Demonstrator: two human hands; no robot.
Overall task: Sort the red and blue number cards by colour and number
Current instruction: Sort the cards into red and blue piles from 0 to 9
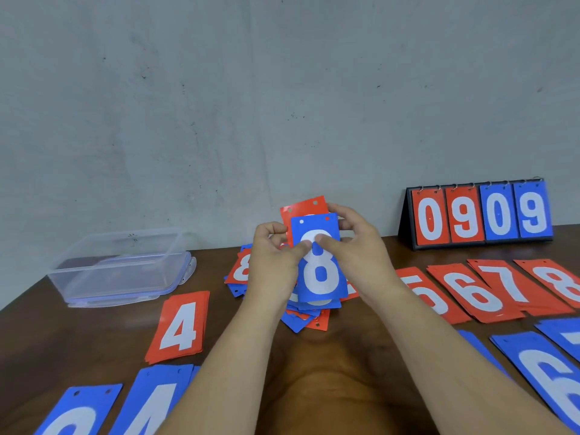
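Both hands hold a small stack of cards upright above the table's middle. A blue 8 card (320, 268) faces me at the front, and a red card (303, 208) sticks up behind it. My left hand (273, 262) grips the stack's left edge, thumb on the blue 8. My right hand (354, 246) grips the right edge, its thumb also on the 8. Under them lies a mixed heap of red and blue cards (307, 318). A red 4 pile (180, 328) lies at the left. Red 5 (423, 293), 6 (474, 293), 7 (511, 284) and 8 (561, 282) piles lie at the right.
A clear plastic box (122, 265) stands on its lid at the back left. A flip scoreboard (480, 215) reading 0909 stands at the back right. Blue piles lie near the front: two at the left (150, 406), a blue 6 (552, 378) at the right.
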